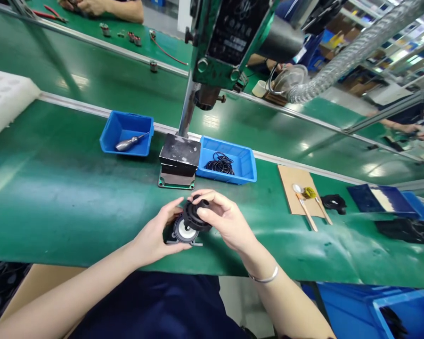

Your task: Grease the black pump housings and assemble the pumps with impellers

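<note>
My left hand (157,238) is closed around the side of a small dark pump body (186,230), which has a round opening with a white disc inside and flat feet at its base. In my right hand (226,218) is a round black pump cover (195,214) with a short pipe stub, pinched between thumb and fingers. The cover is tilted over the upper right of the pump body and hides part of its opening. Whether the two parts touch I cannot tell.
Behind my hands stands a press on a metal base (176,181). Blue bins hold a screwdriver (127,143) and black rubber rings (220,165). To the right, brushes (306,213) lie by cardboard (285,184). White foam (7,101) sits at left. A co-worker's hands (92,6) show across the bench.
</note>
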The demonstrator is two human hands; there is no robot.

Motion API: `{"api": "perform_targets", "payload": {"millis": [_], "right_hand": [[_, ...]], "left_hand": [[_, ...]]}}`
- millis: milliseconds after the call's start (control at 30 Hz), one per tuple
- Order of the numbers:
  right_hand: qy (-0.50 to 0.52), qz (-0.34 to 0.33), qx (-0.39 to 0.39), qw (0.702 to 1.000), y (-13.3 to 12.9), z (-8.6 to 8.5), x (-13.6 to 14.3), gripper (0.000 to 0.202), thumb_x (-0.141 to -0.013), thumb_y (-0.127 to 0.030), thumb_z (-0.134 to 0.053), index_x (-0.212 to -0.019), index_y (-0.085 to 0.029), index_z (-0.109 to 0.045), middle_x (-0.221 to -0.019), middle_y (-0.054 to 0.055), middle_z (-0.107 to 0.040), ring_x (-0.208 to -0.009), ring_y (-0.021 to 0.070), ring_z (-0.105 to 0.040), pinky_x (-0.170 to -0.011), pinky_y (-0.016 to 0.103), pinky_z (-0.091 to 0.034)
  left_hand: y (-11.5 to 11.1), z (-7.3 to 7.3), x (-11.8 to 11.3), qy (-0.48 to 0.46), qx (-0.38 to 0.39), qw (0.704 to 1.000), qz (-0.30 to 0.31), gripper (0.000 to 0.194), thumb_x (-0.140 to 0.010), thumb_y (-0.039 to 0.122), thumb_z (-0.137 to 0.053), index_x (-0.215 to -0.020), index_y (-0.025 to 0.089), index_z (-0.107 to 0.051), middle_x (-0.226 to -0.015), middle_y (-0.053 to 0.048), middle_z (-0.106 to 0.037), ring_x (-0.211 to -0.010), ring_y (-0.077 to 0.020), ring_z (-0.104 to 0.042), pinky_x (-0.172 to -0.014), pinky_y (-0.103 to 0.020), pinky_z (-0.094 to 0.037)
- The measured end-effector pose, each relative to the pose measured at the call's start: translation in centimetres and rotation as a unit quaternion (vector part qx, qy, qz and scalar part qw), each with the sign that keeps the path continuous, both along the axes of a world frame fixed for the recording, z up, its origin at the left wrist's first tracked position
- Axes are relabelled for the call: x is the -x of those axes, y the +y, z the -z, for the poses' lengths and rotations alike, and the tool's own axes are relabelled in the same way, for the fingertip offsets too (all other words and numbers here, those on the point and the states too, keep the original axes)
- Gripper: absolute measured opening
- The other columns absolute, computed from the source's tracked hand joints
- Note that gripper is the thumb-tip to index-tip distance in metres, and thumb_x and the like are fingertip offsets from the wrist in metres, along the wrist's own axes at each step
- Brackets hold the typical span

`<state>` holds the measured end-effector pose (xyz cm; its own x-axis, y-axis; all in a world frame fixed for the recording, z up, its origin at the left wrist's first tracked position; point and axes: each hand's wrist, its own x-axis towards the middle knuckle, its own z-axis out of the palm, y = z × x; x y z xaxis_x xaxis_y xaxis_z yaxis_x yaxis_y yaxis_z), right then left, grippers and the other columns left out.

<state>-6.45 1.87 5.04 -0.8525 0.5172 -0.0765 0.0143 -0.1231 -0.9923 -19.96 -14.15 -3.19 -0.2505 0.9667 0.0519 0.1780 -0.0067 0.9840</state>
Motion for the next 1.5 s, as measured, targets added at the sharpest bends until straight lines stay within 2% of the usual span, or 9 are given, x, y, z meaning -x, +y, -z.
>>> {"api": "perform_targets", "payload": {"millis": [133,267,433,567,767,900,1033,1233,1500], "right_hand": [[0.003,-0.008,-0.053,0.999,-0.3,0.5,0.0,0.016,-0.082,-0.031,-0.077,-0.096,-0.024,-0.072,-0.113,0.006,-0.06,-0.116,0.0194,-0.059,-0.104,0.038,-0.05],[-0.017,-0.018,-0.133,0.991,-0.4,0.4,-0.3,0.018,-0.085,-0.033,-0.075,-0.1,-0.025,-0.071,-0.118,0.008,-0.059,-0.119,0.0209,-0.059,-0.102,0.04,-0.051],[-0.032,-0.033,-0.332,0.942,-1.1,-0.9,-0.9,0.024,-0.084,-0.031,-0.076,-0.105,-0.024,-0.068,-0.123,0.01,-0.058,-0.123,0.0225,-0.055,-0.104,0.041,-0.049],[-0.031,-0.05,-0.411,0.91,-1.8,-1.1,-1.3,0.027,-0.085,-0.027,-0.075,-0.11,-0.024,-0.064,-0.128,0.009,-0.054,-0.125,0.0207,-0.053,-0.105,0.037,-0.048],[-0.067,-0.016,-0.4,0.914,-3.0,1.0,-1.4,0.033,-0.085,-0.028,-0.074,-0.109,-0.024,-0.05,-0.128,0.011,-0.053,-0.124,0.021,-0.053,-0.1,0.038,-0.049],[-0.075,0.016,-0.388,0.918,-3.9,2.2,-1.7,0.032,-0.086,-0.026,-0.073,-0.104,-0.024,-0.047,-0.129,0.012,-0.052,-0.125,0.0227,-0.052,-0.1,0.041,-0.048],[-0.072,0.025,-0.401,0.913,-4.1,2.4,-1.8,0.029,-0.086,-0.025,-0.071,-0.102,-0.023,-0.047,-0.131,0.012,-0.052,-0.127,0.0232,-0.052,-0.102,0.043,-0.046],[-0.073,0.003,-0.379,0.923,-3.8,2.0,-1.6,0.029,-0.086,-0.024,-0.073,-0.101,-0.024,-0.049,-0.135,0.013,-0.052,-0.129,0.0242,-0.053,-0.104,0.045,-0.047],[-0.06,0.014,-0.364,0.929,-4.5,3.3,-2.1,0.03,-0.086,-0.019,-0.07,-0.102,-0.025,-0.045,-0.139,0.014,-0.047,-0.135,0.0262,-0.048,-0.106,0.05,-0.047]], "left_hand": [[0.0,0.2,0.1,0.009,-0.014,1.0,0.009,0.099,-0.077,0.031,-0.083,-0.154,0.03,-0.02,-0.149,-0.016,-0.048,-0.137,-0.0322,-0.05,-0.112,-0.05,-0.047],[0.1,0.2,0.3,0.023,-0.025,0.999,0.018,0.098,-0.079,0.032,-0.081,-0.154,0.031,-0.019,-0.148,-0.015,-0.049,-0.134,-0.0308,-0.053,-0.111,-0.049,-0.048],[0.2,-0.1,0.3,0.045,-0.033,0.998,0.02,0.092,-0.08,0.034,-0.08,-0.152,0.033,-0.022,-0.138,-0.012,-0.055,-0.124,-0.0285,-0.062,-0.106,-0.046,-0.052],[0.3,-0.3,0.3,0.053,-0.042,0.997,0.029,0.088,-0.081,0.035,-0.078,-0.151,0.031,-0.024,-0.131,-0.011,-0.059,-0.119,-0.0276,-0.064,-0.103,-0.044,-0.054],[0.4,-0.5,0.5,0.07,-0.043,0.996,0.025,0.087,-0.08,0.034,-0.078,-0.15,0.027,-0.027,-0.136,-0.013,-0.057,-0.122,-0.0284,-0.062,-0.107,-0.045,-0.05],[0.5,-0.5,0.5,0.095,-0.061,0.993,0.019,0.084,-0.08,0.033,-0.078,-0.148,0.025,-0.03,-0.141,-0.015,-0.055,-0.128,-0.0297,-0.058,-0.109,-0.047,-0.048],[0.6,-0.7,0.6,0.117,-0.083,0.989,0.026,0.077,-0.08,0.03,-0.077,-0.145,0.025,-0.035,-0.143,-0.014,-0.054,-0.13,-0.0293,-0.056,-0.109,-0.047,-0.048],[0.8,-0.9,0.7,0.119,-0.11,0.986,0.029,0.069,-0.082,0.03,-0.076,-0.14,0.026,-0.04,-0.136,-0.012,-0.059,-0.126,-0.0288,-0.058,-0.106,-0.046,-0.05],[0.6,-0.4,0.9,0.108,-0.158,0.98,0.048,0.055,-0.085,0.023,-0.072,-0.134,0.027,-0.049,-0.129,-0.011,-0.058,-0.123,-0.0251,-0.059,-0.103,-0.038,-0.051]]}}
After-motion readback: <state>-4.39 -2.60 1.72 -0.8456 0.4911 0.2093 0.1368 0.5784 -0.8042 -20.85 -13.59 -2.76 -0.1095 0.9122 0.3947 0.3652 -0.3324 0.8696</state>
